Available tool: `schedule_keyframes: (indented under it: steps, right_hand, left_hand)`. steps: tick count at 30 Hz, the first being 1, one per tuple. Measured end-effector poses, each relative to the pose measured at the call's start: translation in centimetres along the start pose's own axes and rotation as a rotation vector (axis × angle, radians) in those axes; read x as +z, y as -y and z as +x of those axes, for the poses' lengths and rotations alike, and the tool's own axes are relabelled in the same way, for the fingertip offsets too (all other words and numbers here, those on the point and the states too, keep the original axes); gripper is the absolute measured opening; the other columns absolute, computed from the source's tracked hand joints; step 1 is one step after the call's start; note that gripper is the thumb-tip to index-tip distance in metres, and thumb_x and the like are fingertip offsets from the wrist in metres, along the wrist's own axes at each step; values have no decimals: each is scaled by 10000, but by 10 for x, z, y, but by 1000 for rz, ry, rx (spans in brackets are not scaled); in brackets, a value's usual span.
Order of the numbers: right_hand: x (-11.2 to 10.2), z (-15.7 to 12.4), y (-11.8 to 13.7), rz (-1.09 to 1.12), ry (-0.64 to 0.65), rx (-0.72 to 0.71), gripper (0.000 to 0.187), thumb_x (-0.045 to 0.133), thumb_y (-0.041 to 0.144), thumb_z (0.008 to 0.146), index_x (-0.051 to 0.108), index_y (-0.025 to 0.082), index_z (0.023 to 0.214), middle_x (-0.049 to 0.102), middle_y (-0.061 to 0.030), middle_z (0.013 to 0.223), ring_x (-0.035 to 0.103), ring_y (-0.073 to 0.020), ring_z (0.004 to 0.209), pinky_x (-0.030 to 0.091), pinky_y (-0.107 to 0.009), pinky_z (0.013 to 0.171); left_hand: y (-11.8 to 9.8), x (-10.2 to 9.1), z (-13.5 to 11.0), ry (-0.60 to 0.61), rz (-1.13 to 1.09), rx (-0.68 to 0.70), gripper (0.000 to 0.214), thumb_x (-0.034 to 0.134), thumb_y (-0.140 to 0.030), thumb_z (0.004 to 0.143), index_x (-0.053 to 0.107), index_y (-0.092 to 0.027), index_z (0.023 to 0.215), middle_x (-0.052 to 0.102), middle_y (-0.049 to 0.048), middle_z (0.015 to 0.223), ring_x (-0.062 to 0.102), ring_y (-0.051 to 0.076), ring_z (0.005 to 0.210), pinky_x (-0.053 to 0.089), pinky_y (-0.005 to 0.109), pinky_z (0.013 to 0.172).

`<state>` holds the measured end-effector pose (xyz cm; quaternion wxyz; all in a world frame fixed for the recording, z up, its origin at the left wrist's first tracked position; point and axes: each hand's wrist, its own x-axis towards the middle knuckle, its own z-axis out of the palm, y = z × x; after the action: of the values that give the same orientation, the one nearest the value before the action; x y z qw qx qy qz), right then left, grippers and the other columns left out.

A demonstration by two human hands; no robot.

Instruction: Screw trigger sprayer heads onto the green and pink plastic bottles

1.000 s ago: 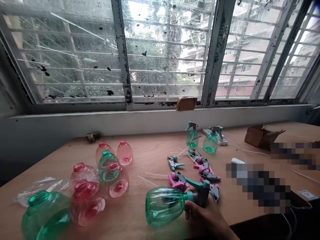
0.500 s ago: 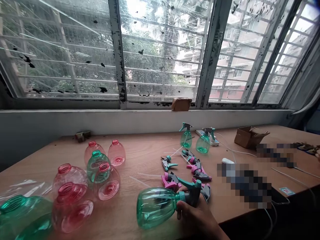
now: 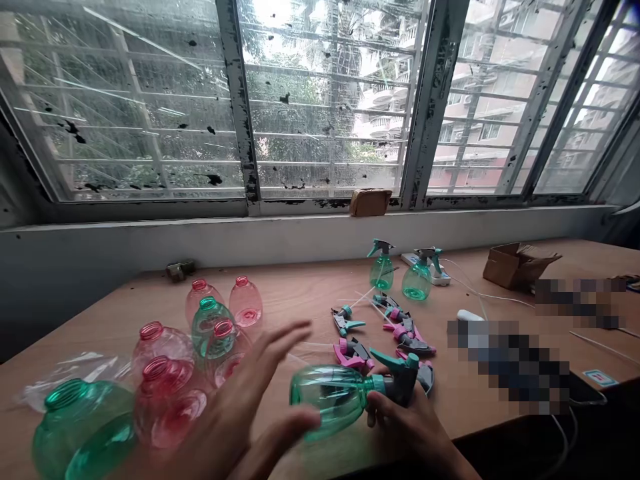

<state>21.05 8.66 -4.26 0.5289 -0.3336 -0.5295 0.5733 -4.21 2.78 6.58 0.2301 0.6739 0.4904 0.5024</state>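
Note:
My right hand (image 3: pixel 407 417) grips a green spray bottle (image 3: pixel 327 393) by its grey and teal spray head; the bottle lies on its side in the air with its base to the left. Open, with fingers apart, my left hand (image 3: pixel 250 393) is beside the bottle's base, and its thumb overlaps the bottle in view; whether it touches, I cannot tell. Behind the held bottle lie several loose spray heads, among them a teal one (image 3: pixel 345 321) and a pink one (image 3: pixel 353 353). Left of my hands stand open pink bottles (image 3: pixel 246 303) and green bottles (image 3: pixel 83 433).
Two green bottles with spray heads (image 3: pixel 381 270) stand at the back near a white power strip (image 3: pixel 440 277). An open cardboard box (image 3: pixel 510 267) sits at the back right. Clear plastic wrap (image 3: pixel 75 377) lies at the left. White cables cross the table's right side.
My left hand has come into view from below and reached toward the bottle's base. My right hand keeps its hold on the spray bottle. The whole view has shifted slightly.

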Motion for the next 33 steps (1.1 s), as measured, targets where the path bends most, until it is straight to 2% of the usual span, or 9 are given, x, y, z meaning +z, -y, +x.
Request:
schedule_keyframes:
  steps: [2,4,8,13,18,22,25,28,33]
  right_hand:
    - [0,-1,1,18,-6,-12,445,858,541,814,660,169,956,720,-36,596,611,-198,495,469,-272,472]
    - [0,-1,1,45,-8,-25,448,869,539,805,663,171,956,721,-34,599,631,-211,516,483,-275,469]
    - [1,-2,2,72,-18,-26,464,876,538,802,658,170,984,726,-34,591,662,-227,528,508,-283,464]
    - [1,-1,3,71,-1,-9,434,889,492,808,651,169,974,727,-26,619,689,-218,536,500,-253,454]
    - [-1,-2,2,58,12,-4,427,882,485,815,642,162,958,739,-36,632,698,-220,551,516,-259,465]
    - [-2,-2,0,76,-17,-43,417,877,484,819,621,181,949,736,-28,609,668,-212,522,505,-264,455]
    - [-1,-1,0,84,-17,-55,425,881,484,812,626,186,975,735,-21,619,652,-202,523,497,-259,462]
    - [-1,0,-1,69,1,-65,419,869,491,822,638,178,977,737,-24,611,638,-196,524,497,-266,482]
    - [-4,2,-7,85,19,-56,419,871,472,830,603,189,984,745,-17,599,657,-211,532,514,-297,534]
  left_hand:
    - [8,10,9,-13,78,-28,596,744,-461,895,551,-293,1433,484,58,1595,363,453,1480,281,610,1220]
    - [21,23,8,-1,167,-85,759,680,-561,900,398,-277,1545,397,102,1657,261,443,1539,202,639,1240]
    - [56,41,-15,160,44,-243,788,520,-695,925,390,-228,1546,479,155,1604,458,384,1458,361,571,1197]
    - [83,36,-26,177,-137,-262,788,718,-624,845,472,-275,1507,547,68,1570,443,359,1473,389,473,1215]
    - [91,37,-23,197,-309,-210,909,845,-527,780,386,-368,1548,509,32,1601,443,336,1477,354,450,1240]
    - [93,37,-24,259,-470,-191,870,742,-585,859,307,-369,1581,493,66,1609,426,345,1487,254,497,1273]
    - [94,34,-24,233,-520,-236,754,632,-609,929,354,-305,1560,471,119,1615,412,377,1490,329,534,1233]
    - [98,32,-26,277,-537,-251,861,777,-497,868,309,-347,1575,430,89,1641,394,367,1501,380,508,1214]
    - [91,31,-31,326,-318,-120,931,773,-476,875,222,-363,1616,315,37,1701,222,319,1574,63,486,1309]
